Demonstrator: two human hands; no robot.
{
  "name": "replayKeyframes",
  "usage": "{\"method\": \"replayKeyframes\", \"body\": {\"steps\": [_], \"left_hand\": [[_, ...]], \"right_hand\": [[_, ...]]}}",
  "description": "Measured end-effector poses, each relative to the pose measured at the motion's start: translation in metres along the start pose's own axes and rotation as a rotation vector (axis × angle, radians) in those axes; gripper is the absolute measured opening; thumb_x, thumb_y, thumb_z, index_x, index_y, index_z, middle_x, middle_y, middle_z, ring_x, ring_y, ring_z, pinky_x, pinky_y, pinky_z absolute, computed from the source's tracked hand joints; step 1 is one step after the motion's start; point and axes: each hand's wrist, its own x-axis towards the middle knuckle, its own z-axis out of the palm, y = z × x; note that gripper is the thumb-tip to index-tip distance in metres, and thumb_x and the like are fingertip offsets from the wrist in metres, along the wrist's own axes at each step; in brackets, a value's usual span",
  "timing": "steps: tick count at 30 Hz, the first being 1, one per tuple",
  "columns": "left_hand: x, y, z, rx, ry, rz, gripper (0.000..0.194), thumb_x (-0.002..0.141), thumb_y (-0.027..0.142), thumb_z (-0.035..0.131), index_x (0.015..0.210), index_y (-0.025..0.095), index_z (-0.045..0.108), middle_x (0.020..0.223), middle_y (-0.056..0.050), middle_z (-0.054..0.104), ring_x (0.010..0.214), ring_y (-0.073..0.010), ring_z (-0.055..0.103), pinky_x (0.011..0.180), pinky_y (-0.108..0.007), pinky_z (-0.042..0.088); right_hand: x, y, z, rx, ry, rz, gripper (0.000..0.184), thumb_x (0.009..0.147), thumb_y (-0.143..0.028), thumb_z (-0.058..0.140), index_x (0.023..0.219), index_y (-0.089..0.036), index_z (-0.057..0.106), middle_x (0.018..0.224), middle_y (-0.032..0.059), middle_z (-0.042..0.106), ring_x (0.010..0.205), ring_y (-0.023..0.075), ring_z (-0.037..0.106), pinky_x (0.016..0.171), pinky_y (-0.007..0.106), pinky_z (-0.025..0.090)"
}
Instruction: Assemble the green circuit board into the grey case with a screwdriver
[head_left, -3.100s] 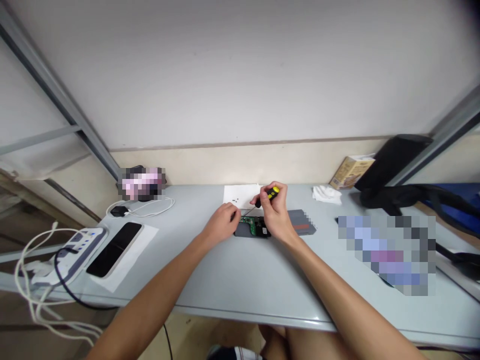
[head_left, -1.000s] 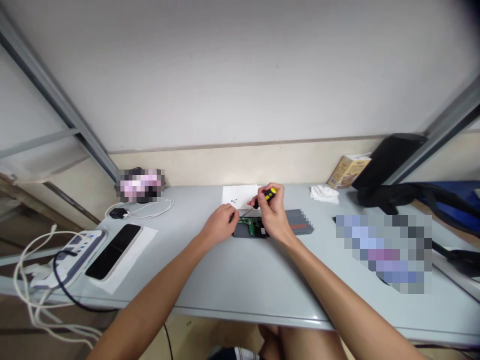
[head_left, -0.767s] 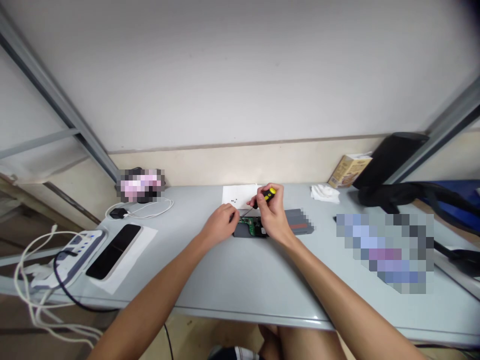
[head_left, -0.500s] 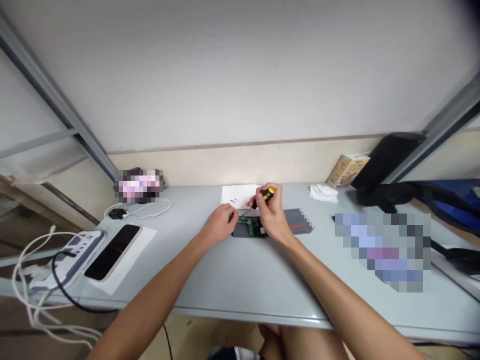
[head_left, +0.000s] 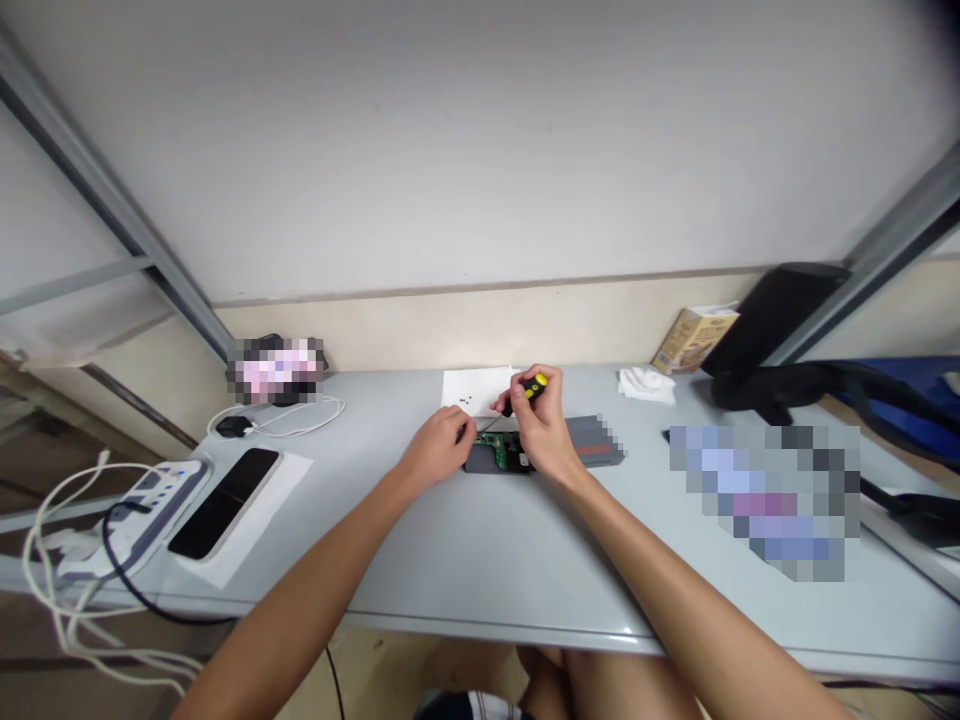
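My right hand point(head_left: 541, 415) is closed round a black and yellow screwdriver point(head_left: 535, 385). Its thin shaft slants down and left to an opened electronic device point(head_left: 484, 459), which has a green circuit board and dark housing. My left hand point(head_left: 441, 447) rests at the device's upper left corner with its fingers pinched together. A small dark piece shows between these fingers; I cannot tell whether it belongs to the device. The right hand partly covers the device's right side. Behind the device, several tiny dark screws point(head_left: 466, 400) lie on a sheet of white paper point(head_left: 484, 382).
Right of the device lies a flat grey panel point(head_left: 592, 440). A phone point(head_left: 225, 503) on paper and a power strip point(head_left: 166, 505) with cables sit at the left. Crumpled tissue point(head_left: 646, 385) and a yellow carton point(head_left: 694, 340) stand at the back right.
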Motion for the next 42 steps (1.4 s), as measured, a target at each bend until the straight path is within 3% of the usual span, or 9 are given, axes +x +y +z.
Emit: {"method": "replayKeyframes", "body": {"steps": [42], "left_hand": [[-0.0002,-0.0011,0.0,0.004,0.017,0.015,0.029,0.103,0.02,0.048,0.075,0.02,0.057,0.08,-0.004,0.062,0.083,-0.0201,0.059,0.079,-0.033,0.048]], "right_hand": [[0.0015,0.0027,-0.0009,0.009,0.019,0.002,0.028,0.102,-0.047,0.058,0.109,-0.031,0.036,0.099,-0.0034,0.049,0.074,0.0113,0.064,0.081,0.036,0.058]]}}
